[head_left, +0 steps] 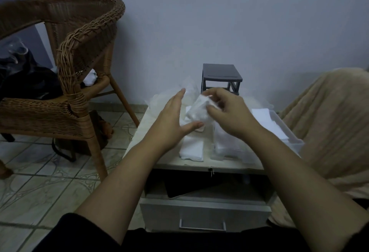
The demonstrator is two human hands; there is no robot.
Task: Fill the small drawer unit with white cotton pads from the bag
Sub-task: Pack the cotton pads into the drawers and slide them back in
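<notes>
A small dark grey drawer unit (222, 76) stands at the back of the nightstand top (169, 164), against the wall. In front of it my right hand (229, 111) pinches a clear plastic bag of white cotton pads (198, 111), lifted off the surface. My left hand (175, 119) is spread flat beside the bag, its thumb touching the bag's lower edge. A loose stack of white pads (192, 149) lies near the front edge. A clear drawer tray (287, 131) holding white pads sits on the right, pulled out of the unit.
More crumpled clear plastic (189, 89) lies behind my hands. A wicker chair (75, 55) with dark clothing stands at the left. A beige blanket (329, 119) covers a bed at the right. The nightstand's lower drawer (203, 215) faces me.
</notes>
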